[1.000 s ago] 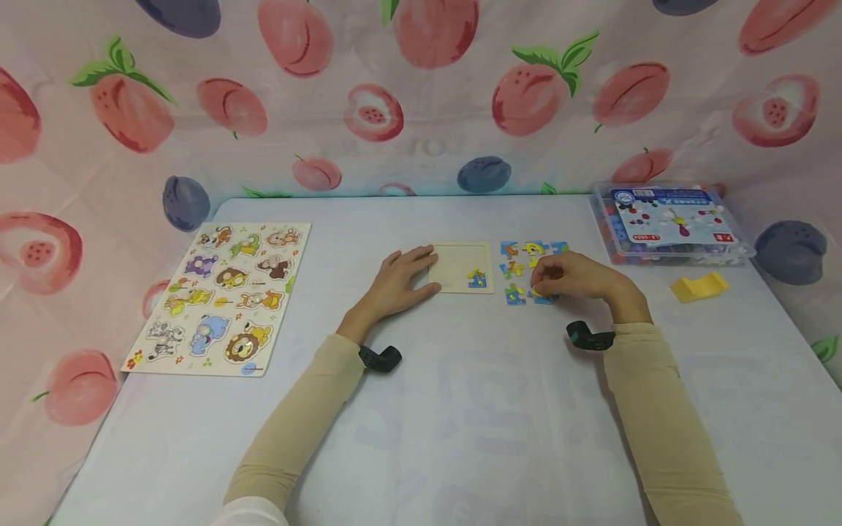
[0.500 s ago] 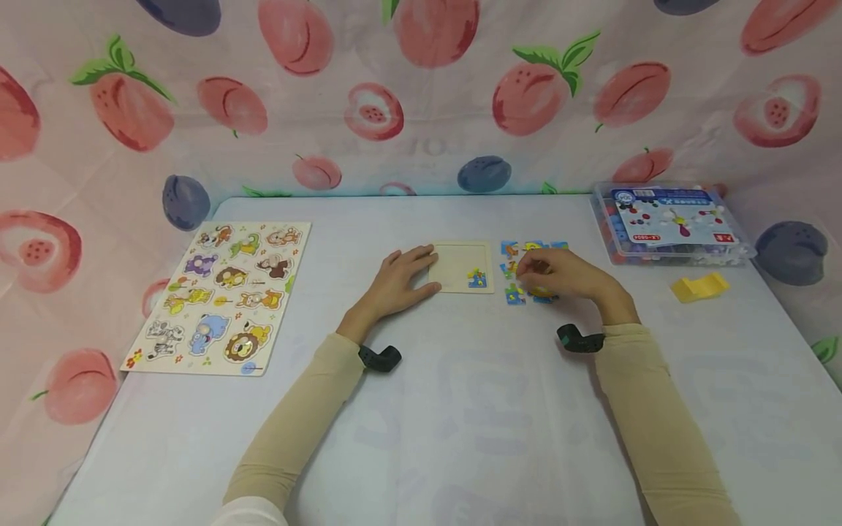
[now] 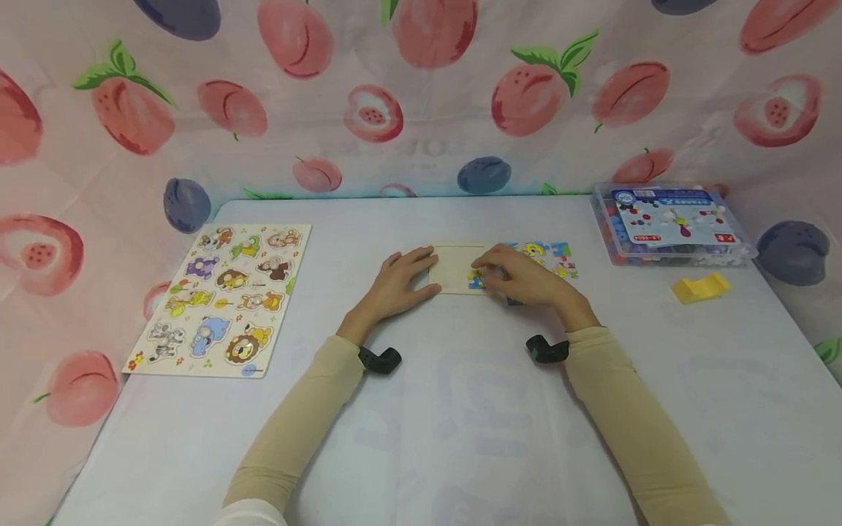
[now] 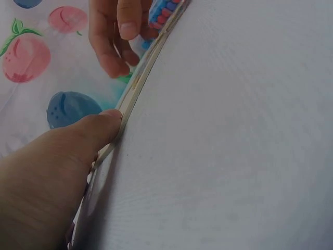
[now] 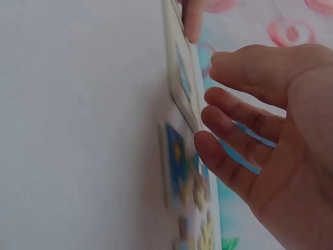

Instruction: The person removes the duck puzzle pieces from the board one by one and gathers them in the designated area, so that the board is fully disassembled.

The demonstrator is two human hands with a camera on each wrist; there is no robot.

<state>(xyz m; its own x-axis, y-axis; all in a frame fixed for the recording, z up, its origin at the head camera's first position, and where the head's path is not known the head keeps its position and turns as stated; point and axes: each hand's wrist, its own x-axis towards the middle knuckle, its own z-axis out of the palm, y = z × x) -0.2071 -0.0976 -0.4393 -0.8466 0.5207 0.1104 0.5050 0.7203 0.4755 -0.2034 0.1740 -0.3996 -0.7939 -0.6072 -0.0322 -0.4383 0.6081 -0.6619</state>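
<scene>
In the head view my left hand (image 3: 403, 283) rests at the left side of a small, shallow wooden puzzle tray (image 3: 450, 269), fingers spread. Its thumb touches the tray's edge in the left wrist view. One blue-and-yellow jigsaw piece (image 3: 476, 279) lies in the tray's near right corner. Over the tray's right side hovers my right hand (image 3: 522, 276), thumb and fingers apart, and I see nothing between them in the right wrist view. Beneath and behind this hand lie several loose jigsaw pieces (image 3: 559, 250), partly hidden by it.
A wooden animal puzzle board (image 3: 220, 299) lies at the left. At the back right stands a clear plastic box (image 3: 674, 223) of colourful parts, with a yellow plastic piece (image 3: 701, 288) in front of it. A fruit-print cloth (image 3: 421, 95) hangs behind the table.
My right hand has moved left from above the loose jigsaw pieces to the tray's right side, and its fingers have parted. My left hand has stayed on the tray.
</scene>
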